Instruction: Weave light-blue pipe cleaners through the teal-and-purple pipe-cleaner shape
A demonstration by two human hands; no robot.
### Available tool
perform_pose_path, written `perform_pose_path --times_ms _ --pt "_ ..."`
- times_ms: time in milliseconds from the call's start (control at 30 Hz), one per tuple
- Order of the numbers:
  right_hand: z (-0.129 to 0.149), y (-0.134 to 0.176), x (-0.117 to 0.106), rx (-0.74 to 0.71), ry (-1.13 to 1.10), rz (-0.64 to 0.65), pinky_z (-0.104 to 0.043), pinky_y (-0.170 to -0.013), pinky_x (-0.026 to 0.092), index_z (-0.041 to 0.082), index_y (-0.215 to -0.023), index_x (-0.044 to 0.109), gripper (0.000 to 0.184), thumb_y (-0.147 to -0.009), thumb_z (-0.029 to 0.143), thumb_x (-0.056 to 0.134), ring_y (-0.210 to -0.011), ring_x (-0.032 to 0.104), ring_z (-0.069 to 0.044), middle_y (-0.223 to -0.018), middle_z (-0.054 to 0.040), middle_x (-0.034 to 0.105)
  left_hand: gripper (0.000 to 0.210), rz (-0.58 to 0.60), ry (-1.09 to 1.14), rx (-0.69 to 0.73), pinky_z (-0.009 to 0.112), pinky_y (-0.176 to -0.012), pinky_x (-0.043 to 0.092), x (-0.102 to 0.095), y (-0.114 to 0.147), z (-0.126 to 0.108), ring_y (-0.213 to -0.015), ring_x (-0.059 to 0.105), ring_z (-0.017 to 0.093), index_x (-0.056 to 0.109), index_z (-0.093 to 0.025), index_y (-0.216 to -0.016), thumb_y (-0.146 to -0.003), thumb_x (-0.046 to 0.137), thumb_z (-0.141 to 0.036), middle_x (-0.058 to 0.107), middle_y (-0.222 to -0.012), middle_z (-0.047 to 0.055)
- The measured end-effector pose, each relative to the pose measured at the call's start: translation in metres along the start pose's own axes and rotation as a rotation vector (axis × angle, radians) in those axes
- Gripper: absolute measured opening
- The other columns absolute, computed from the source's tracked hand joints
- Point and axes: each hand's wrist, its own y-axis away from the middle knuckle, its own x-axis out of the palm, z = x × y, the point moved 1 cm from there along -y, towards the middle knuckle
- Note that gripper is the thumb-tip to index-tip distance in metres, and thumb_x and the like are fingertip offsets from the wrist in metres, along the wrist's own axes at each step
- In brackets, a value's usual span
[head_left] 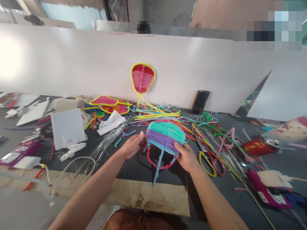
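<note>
Pipe-cleaner panel (pixel 165 135), frame centre | right hand (pixel 188 157) pinches its right edge, seemingly to keep it steady | left hand (pixel 132 145) curled beside left edge, gripping: cannot tell

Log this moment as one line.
fuzzy craft: teal, purple, blue; right hand: holds its right edge; left hand: at its left edge, grip unclear; nearby: scissors, red can
</note>
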Motion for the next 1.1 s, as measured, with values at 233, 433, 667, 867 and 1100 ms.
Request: perform_pose_path --times_ms 233,433,667,867,1100 --pt "-0.004 0.000 0.000 0.032 -0.031 -0.010 -0.042 -0.089 0.049 0.024 -0.100 0.066 0.036 -0.068 0.035 0.077 -0.101 0.064 -0.025 -0.105 -0.0027 0.071 0.033 -0.057 -0.254 0.104 0.028 -0.078 0.045 0.000 0.003 0.011 -0.079 0.061 0.016 0.068 -0.013 -0.094 -0.078 0.065 -0.042 0.070 -0.084 0.005" --pt "-0.008 -0.001 0.001 0.021 0.001 -0.029 -0.043 -0.089 0.049 0.025 -0.101 0.067 0.034 -0.071 0.037 0.075 -0.100 0.064 -0.026 -0.104 -0.0028 0.072 0.031 -0.125 -0.428 0.048 0.026 -0.070 0.044 0.007 0.006 0.012 -0.071 0.060 0.015 0.069 -0.013 -0.079 -0.078 0.065 -0.044 0.072 -0.075 0.005" --pt "-0.008 -0.001 -0.003 -0.033 0.058 -0.063 -0.042 -0.094 0.046 0.024 -0.105 0.066 0.033 -0.074 0.034 0.072 -0.103 0.063 -0.025 -0.105 -0.0025 0.071 0.029 -0.153 -0.449 -0.020 0.024 -0.065 0.042 0.005 0.004 0.013 -0.068 0.060 0.016 0.071 -0.014 -0.080 -0.076 0.067 -0.042 0.073 -0.074 0.006" --pt "-0.005 0.001 0.000 0.044 0.046 -0.034 -0.044 -0.091 0.048 0.024 -0.102 0.066 0.038 -0.068 0.037 0.076 -0.100 0.064 -0.026 -0.099 -0.0026 0.073 0.031 -0.086 -0.199 0.041 0.030 -0.079 0.046 0.006 0.003 0.012 -0.082 0.063 0.019 0.068 -0.016 -0.098 -0.080 0.063 -0.040 0.072 -0.091 0.006" --pt "-0.008 0.002 -0.007 0.010 0.291 -0.018 -0.042 -0.093 0.046 0.024 -0.108 0.063 0.045 -0.067 0.029 0.078 -0.102 0.062 -0.025 -0.108 -0.0023 0.070 0.031 -0.131 -0.164 0.061 0.032 -0.078 0.049 0.010 0.002 0.013 -0.084 0.065 0.022 0.070 -0.016 -0.094 -0.080 0.063 -0.042 0.072 -0.088 0.006"
